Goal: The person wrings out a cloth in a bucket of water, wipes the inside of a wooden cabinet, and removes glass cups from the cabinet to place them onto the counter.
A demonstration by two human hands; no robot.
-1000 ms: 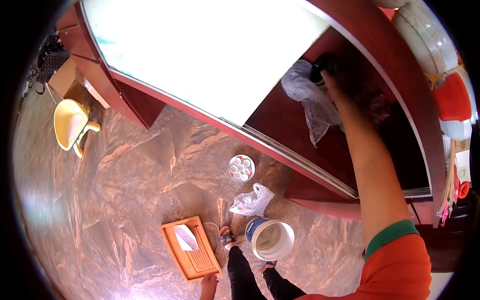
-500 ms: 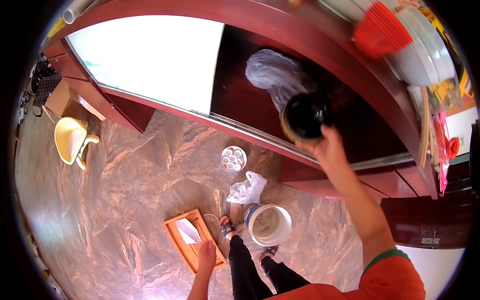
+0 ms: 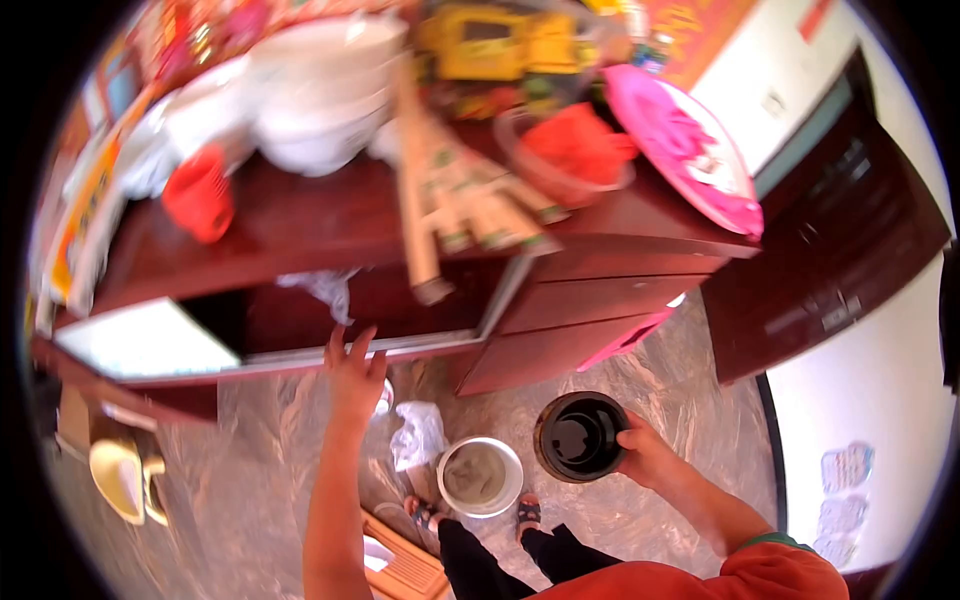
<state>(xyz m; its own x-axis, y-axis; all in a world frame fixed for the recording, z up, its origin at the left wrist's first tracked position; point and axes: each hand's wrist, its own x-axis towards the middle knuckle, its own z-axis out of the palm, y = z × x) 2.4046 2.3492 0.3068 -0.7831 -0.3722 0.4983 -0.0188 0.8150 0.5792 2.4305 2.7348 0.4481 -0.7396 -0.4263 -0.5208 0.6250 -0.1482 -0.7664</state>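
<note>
My right hand (image 3: 650, 450) grips a round black pot (image 3: 583, 437) by its side, thumb over the rim. Its open mouth faces up and its inside is glossy and dark. The pot is held out to the right of a white bucket (image 3: 518, 484). My left hand (image 3: 357, 378) is raised with fingers spread, holding nothing, in front of the lower edge of the open cabinet (image 3: 420, 347). Just beyond those fingers, a clear plastic bag (image 3: 325, 290) lies inside the cabinet; whether they touch it I cannot tell.
On the cabinet top stand stacked white bowls (image 3: 325, 110), red cups (image 3: 200, 195), long narrow boxes (image 3: 475, 205) and a pink tray (image 3: 690, 150). On the floor are a white bag (image 3: 418, 437), a wooden tray (image 3: 415, 570) and a yellow child's chair (image 3: 118, 480).
My right hand has brought the black pot out of the cabinet opening, over the floor to the right. My left hand has risen toward the cabinet. The view has turned right and up.
</note>
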